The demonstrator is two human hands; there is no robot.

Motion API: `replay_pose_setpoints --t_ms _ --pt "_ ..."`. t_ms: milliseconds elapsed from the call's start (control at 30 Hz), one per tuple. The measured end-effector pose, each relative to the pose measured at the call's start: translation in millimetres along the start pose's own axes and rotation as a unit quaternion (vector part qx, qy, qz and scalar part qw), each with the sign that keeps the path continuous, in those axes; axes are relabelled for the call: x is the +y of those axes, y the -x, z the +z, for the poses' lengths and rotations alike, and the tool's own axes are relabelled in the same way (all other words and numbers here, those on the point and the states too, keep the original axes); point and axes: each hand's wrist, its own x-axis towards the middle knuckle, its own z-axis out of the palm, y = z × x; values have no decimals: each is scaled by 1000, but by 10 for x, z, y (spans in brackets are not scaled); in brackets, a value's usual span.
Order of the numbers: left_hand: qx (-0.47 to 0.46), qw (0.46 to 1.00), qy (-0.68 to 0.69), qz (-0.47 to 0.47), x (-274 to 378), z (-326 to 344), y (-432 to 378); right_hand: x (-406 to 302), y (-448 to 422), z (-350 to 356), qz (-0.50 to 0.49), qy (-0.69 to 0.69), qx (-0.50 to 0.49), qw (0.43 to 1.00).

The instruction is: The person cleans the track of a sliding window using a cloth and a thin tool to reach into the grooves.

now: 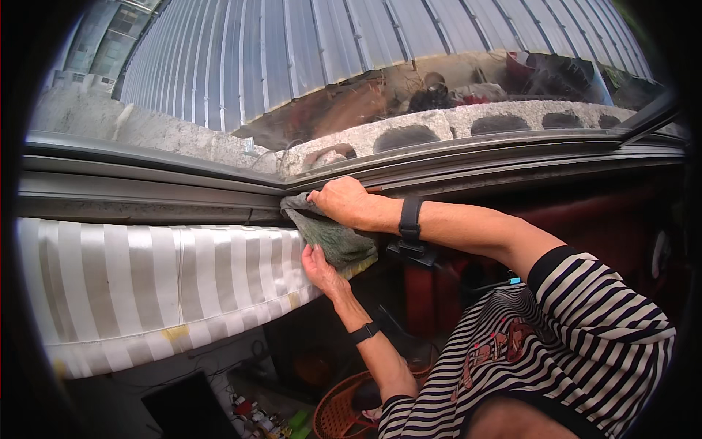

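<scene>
A damp-looking grey-green cloth (340, 238) hangs at the corner of a metal window frame (164, 178). My right hand (343, 203) grips its upper part in a closed fist, close against the window track (439, 173). Lower down, my left hand (323, 271) holds the cloth's lower left edge between thumb and fingers, palm partly turned up. Beside the cloth, a white-and-beige striped fabric cover (164, 274) drapes just below the frame. Part of the cloth is hidden behind my right hand.
Beyond the glass are a rough block wall (455, 123) and a corrugated metal roof (307, 44). Below me are a dark flat panel (189, 406), an orange woven plastic basket (340, 403), cables and small items. Dark red furniture (422, 299) stands to the right.
</scene>
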Motion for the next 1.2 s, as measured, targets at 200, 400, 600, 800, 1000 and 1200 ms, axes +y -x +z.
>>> replay_pose_setpoints --t_ms 200,400,600,800,1000,1200 --pt "-7 1000 -8 24 -14 140 -166 -23 -254 154 -33 141 -51 988" --pt "-72 997 28 -31 -222 365 236 451 334 -22 -11 144 -51 988" --pt "-276 951 -41 -135 -483 1146 1098 1242 1743 -786 54 110 -31 992" --pt "-481 848 -213 -60 -820 1818 1743 1815 3145 -1418 167 194 -42 966" --pt "-602 771 -205 30 -1022 2456 2363 2111 4237 -2047 290 274 -90 913" --pt "-585 783 -210 21 -1098 2272 2386 2058 3990 -1899 259 184 -74 945"
